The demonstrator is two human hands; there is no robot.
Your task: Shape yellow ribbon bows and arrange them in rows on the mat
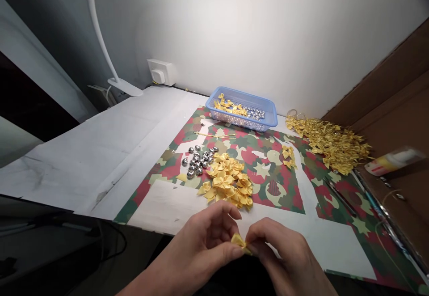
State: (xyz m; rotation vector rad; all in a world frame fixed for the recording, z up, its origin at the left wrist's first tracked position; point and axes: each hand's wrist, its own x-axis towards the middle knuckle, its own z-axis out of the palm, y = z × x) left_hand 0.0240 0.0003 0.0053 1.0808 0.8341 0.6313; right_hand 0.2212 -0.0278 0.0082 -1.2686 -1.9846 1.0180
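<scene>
A small yellow ribbon bow (238, 241) is held between my two hands at the table's front edge. My left hand (209, 240) has its thumb against the bow's lower left side, its other fingers curled behind. Thumb and forefinger of my right hand (284, 247) pinch the bow's right side; what else they may hold is hidden. Just beyond my hands lies a pile of yellow bows (226, 179). Silver bells (198, 161) sit loose against the pile's left side.
A blue basket (241, 94) with bows and silver bells stands by the wall. Gold cords (216, 135) lie before it. At right are a few bows (288, 156), a heap of corded bows (335, 146), tweezers (340, 196) and a bottle (392, 162). A lamp (125, 86) is clamped at left.
</scene>
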